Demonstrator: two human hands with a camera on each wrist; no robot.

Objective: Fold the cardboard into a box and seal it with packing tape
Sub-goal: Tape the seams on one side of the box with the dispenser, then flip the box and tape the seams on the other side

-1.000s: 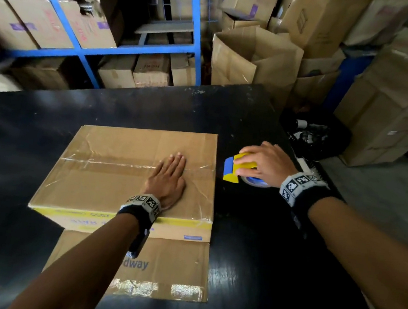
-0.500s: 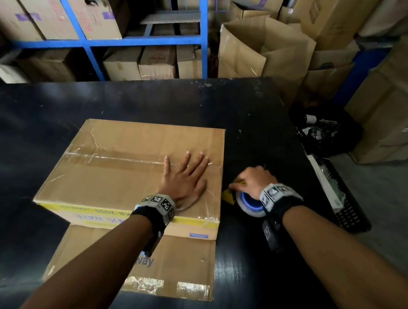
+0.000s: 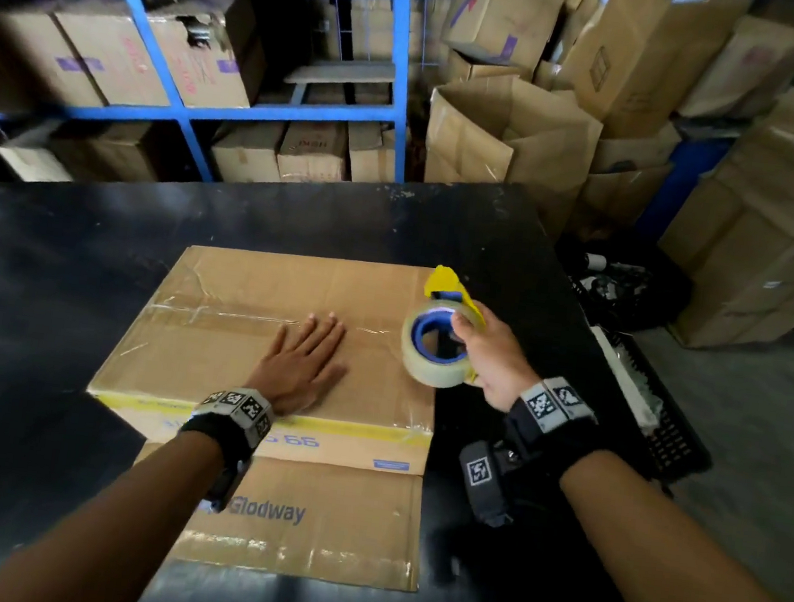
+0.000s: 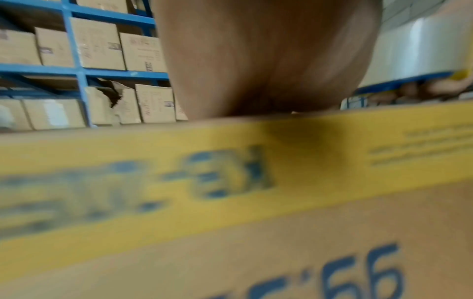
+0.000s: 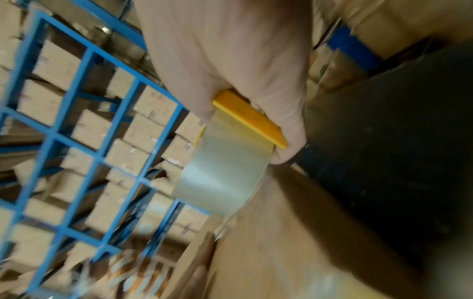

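Observation:
A flat brown cardboard box (image 3: pixel 236 302) lies on the black table (image 3: pixel 40 290), with a clear tape strip across its top and a yellow band along its near side (image 4: pixel 128 153). One flap (image 3: pixel 340 522) printed "Glodway" lies open toward me. My left hand (image 3: pixel 301 364) rests flat on the box top, fingers straight. My right hand (image 3: pixel 487 355) grips a tape dispenser (image 3: pixel 437 345), a clear roll on a blue core with a yellow holder, raised over the box's right edge. In the right wrist view the fingers wrap the yellow holder (image 5: pixel 250 119) and the roll (image 5: pixel 225 172).
Blue metal shelving (image 3: pixel 268 108) full of cartons stands behind the table. Open and stacked cardboard boxes (image 3: pixel 513 136) crowd the back right. A black crate (image 3: pixel 659 410) sits on the floor right of the table.
My right hand lifted the tape dispenser off the table and brought it up over the box's right edge. My left hand stayed flat on the box top.

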